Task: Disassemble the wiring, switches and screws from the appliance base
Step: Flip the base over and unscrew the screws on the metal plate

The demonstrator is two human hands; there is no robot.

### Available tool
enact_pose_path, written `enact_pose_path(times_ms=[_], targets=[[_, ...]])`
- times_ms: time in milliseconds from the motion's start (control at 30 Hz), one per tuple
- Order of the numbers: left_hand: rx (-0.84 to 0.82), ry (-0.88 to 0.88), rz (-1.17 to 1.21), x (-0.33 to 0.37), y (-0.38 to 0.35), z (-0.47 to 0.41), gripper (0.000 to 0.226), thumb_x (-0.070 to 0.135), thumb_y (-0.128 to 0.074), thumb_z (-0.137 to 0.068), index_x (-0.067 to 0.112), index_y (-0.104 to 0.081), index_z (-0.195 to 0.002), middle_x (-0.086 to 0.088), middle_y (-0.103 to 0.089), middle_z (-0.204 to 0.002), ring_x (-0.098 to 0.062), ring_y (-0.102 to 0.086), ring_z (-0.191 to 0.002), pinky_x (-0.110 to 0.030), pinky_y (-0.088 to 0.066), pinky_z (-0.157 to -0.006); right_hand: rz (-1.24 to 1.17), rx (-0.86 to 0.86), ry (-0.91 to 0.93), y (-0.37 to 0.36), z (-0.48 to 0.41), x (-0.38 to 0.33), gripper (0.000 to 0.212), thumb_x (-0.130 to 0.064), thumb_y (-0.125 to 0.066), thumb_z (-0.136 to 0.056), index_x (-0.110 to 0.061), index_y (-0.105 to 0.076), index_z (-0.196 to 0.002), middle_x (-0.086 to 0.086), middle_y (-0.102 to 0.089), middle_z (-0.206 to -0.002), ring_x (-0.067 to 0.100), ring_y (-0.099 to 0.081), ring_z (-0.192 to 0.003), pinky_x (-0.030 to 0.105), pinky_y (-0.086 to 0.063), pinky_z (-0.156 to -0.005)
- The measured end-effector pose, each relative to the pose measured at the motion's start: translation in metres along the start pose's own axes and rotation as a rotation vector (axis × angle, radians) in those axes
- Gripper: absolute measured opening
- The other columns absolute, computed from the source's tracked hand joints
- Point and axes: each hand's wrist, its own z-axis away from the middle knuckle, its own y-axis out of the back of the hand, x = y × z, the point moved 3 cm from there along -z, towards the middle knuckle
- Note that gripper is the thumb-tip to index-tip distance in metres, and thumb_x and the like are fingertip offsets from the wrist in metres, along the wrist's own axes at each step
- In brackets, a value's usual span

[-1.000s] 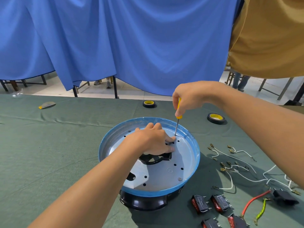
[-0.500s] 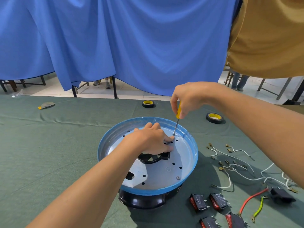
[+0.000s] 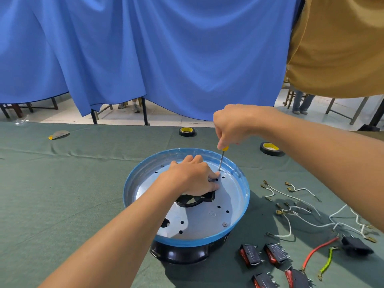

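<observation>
**A:** Right hand is wrapped round the yellow handle of the screwdriver, which stands upright with its tip on the metal plate at the far side of the base.

**B:** And the left hand?

**A:** It lies on the plate just beside the tip, over the black part in the middle. I cannot tell whether it clasps anything.

**B:** Counts?

**A:** One base, one screwdriver, two screws visible in the plate, four switches, two tape rolls, one red wire, one green wire. The white wires are too tangled to count.

**B:** Changed since half a second ago?

**A:** Barely. Hands and tool stay put.

**B:** Loose parts?

**A:** On the cloth, right of the base.
</observation>
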Motion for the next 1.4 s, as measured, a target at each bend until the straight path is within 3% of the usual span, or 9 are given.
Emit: enact_pose_path(times_ms=[133,300,467,600,800,1000,1133,1233,1400], targets=[[0.005,-0.001,-0.002,0.000,0.000,-0.001,0.048,0.058,-0.037,-0.097,0.050,-0.033,-0.144,-0.001,-0.036,-0.128,-0.025,-0.025,-0.133,-0.050,-0.026,-0.102,-0.022,-0.048,0.054,0.004,0.002,0.003,0.013,-0.034,-0.076,-0.078,-0.021,-0.075,-0.082,-0.004,-0.065,-0.057,0.014,-0.066,-0.071,0.021,-0.045,-0.053],[0.017,-0.006,0.002,-0.002,-0.003,-0.001,0.048,0.059,-0.038,-0.097,0.051,-0.034,-0.144,-0.001,-0.036,-0.129,-0.026,-0.024,-0.133,-0.052,-0.026,-0.103,-0.193,-0.100,-0.087,-0.007,0.000,0.007,0.068,-0.069,-0.044,-0.087,-0.013,-0.062,-0.055,-0.005,-0.054,-0.039,0.014,-0.045,-0.035,0.022,-0.041,-0.047],[0.020,-0.006,0.017,-0.002,-0.004,-0.004,0.048,0.060,-0.039,-0.096,0.052,-0.035,-0.143,0.003,-0.029,-0.111,-0.025,-0.026,-0.130,-0.050,-0.027,-0.100,-0.136,-0.126,-0.102,-0.007,0.000,0.002,0.040,-0.035,-0.059,-0.089,-0.013,-0.063,-0.056,-0.008,-0.048,-0.033,0.009,-0.036,-0.025,0.013,-0.031,-0.034],[0.007,-0.002,0.005,-0.002,-0.003,-0.004,0.047,0.059,-0.039,-0.097,0.052,-0.034,-0.143,0.002,-0.029,-0.112,-0.026,-0.025,-0.131,-0.052,-0.026,-0.102,-0.018,-0.083,-0.020,-0.003,-0.001,-0.009,0.039,-0.032,-0.064,-0.088,-0.014,-0.059,-0.054,-0.006,-0.058,-0.048,0.013,-0.053,-0.051,0.023,-0.037,-0.047],[0.046,-0.012,-0.016,0.002,-0.008,0.003,0.047,0.055,-0.033,-0.099,0.048,-0.032,-0.146,0.000,-0.032,-0.144,-0.027,-0.024,-0.133,-0.046,-0.025,-0.104,0.168,-0.090,0.082,0.006,0.006,-0.023,0.009,-0.023,-0.069,-0.086,-0.014,-0.069,-0.082,-0.002,-0.067,-0.072,0.013,-0.057,-0.070,0.029,-0.051,-0.062],[0.036,-0.034,-0.027,0.002,-0.011,0.006,0.047,0.053,-0.024,-0.102,0.046,-0.027,-0.148,0.020,-0.025,-0.156,-0.024,-0.022,-0.134,-0.047,-0.022,-0.107,0.162,-0.127,0.090,0.002,0.007,-0.013,0.016,-0.023,-0.070,-0.085,-0.017,-0.074,-0.099,-0.002,-0.073,-0.086,0.016,-0.065,-0.086,0.025,-0.048,-0.060],[0.026,-0.013,-0.060,0.004,-0.008,0.004,0.045,0.051,-0.027,-0.101,0.039,-0.037,-0.143,0.011,-0.042,-0.146,-0.024,-0.027,-0.128,-0.046,-0.024,-0.103,0.004,-0.178,-0.040,-0.003,0.007,-0.006,0.041,-0.044,-0.057,-0.090,-0.012,-0.065,-0.067,-0.006,-0.066,-0.050,0.017,-0.060,-0.052,0.023,-0.045,-0.052],[-0.008,0.009,-0.075,0.006,-0.006,0.001,0.048,0.050,-0.028,-0.101,0.036,-0.035,-0.146,0.009,-0.040,-0.149,-0.024,-0.025,-0.135,-0.047,-0.024,-0.106,-0.021,-0.213,-0.138,-0.001,0.007,-0.001,0.037,-0.026,-0.047,-0.093,-0.010,-0.059,-0.061,-0.004,-0.053,-0.037,0.013,-0.041,-0.032,0.015,-0.034,-0.037],[-0.068,0.030,-0.084,0.004,-0.005,-0.001,0.053,0.053,-0.026,-0.101,0.037,-0.024,-0.151,0.008,-0.032,-0.154,-0.025,-0.013,-0.145,-0.050,-0.019,-0.111,-0.015,-0.233,-0.144,-0.001,0.005,-0.002,0.030,-0.021,-0.054,-0.092,-0.012,-0.061,-0.064,0.000,-0.056,-0.056,0.014,-0.042,-0.042,0.017,-0.036,-0.039]])
